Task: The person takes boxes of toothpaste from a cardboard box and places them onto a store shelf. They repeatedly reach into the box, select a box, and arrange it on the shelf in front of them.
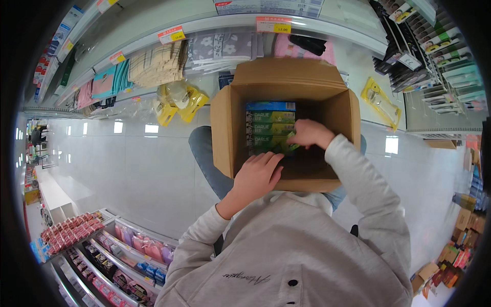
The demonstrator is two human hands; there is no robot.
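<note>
An open cardboard box (224, 126) stands between my knees, flaps folded outward. Along its inner left side is a row of green Darlie toothpaste boxes (267, 128), with a blue carton (270, 106) at the far end. My right hand (312, 132) reaches inside, fingers closed on a green toothpaste box (292, 145) at the right of the row. Over the near rim hangs my left hand (259, 170), its fingers bent downward. Its fingertips come close to the near end of the green boxes; whether they hold anything is hidden.
A shelf ahead carries folded towels (157, 63) and price tags (274, 25). Yellow packages hang left (184, 100) and another yellow package (380, 101) hangs right. Behind on the left is a display rack (126, 261). Cardboard cartons (466, 226) are piled far right on the tiled floor (134, 165).
</note>
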